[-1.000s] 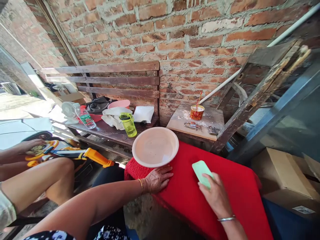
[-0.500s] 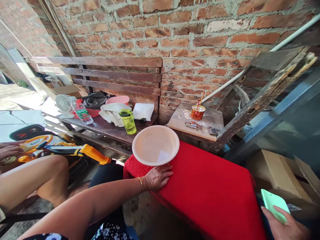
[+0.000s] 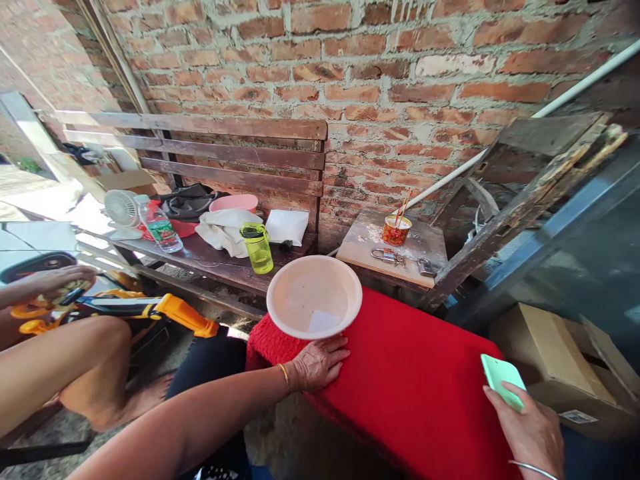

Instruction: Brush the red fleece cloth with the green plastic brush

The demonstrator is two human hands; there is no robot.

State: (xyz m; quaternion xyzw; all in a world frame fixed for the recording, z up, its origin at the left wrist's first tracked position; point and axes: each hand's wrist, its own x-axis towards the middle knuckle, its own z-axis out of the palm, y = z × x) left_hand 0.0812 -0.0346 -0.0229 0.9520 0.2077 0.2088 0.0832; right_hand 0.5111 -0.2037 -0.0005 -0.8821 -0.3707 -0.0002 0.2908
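My left hand (image 3: 320, 365) lies flat on the red cloth (image 3: 420, 387), fingers stretched out, right against the near rim of a pale pink basin (image 3: 273, 313). The basin is round and shallow, and a bright patch shows at its bottom; whether it holds water I cannot tell. At the right, my right hand (image 3: 533, 427) is closed around a mint-green phone (image 3: 503, 379), held above the right end of the cloth with its thumb on one side and fingers on the other.
On the wooden bench (image 3: 220, 267) are a green bottle (image 3: 258, 252), a water bottle (image 3: 161, 230), a white cloth (image 3: 227, 230) and a fan (image 3: 121, 208). A board (image 3: 360, 248) holds a red tub (image 3: 396, 231) and padlocks (image 3: 384, 254). Another person's leg (image 3: 85, 347) is at left, a cardboard box (image 3: 540, 353) at right.
My right hand has moved left with the phone, in over the red cloth's right end. My left hand stays by the basin. At left, the other person's hand has shifted.
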